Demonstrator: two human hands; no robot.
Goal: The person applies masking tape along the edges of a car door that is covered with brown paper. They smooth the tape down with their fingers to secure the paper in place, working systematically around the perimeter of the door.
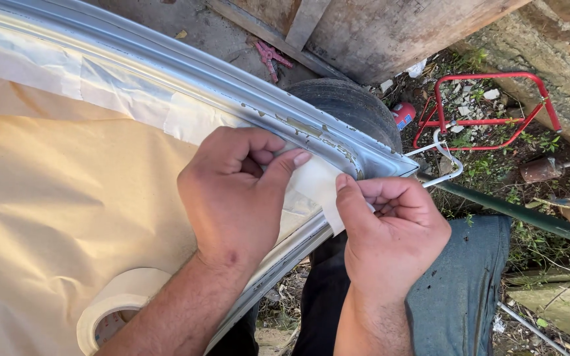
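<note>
Tape roll (115,304) sits round the left wrist, near edge. Both hands pinch 1 strip of masking tape (318,186) at the panel corner: left hand (237,191) pressing, right hand (390,227) gripping its end. Tire (351,105) beyond.

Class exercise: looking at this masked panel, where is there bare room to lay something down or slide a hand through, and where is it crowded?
Free: the wide brown masking paper left of the left hand, between the taped upper edge and the tape roll. Crowded: the metal corner, where the right hand and left hand pinch a tape strip. Beyond it, tyre and red frame.
</note>
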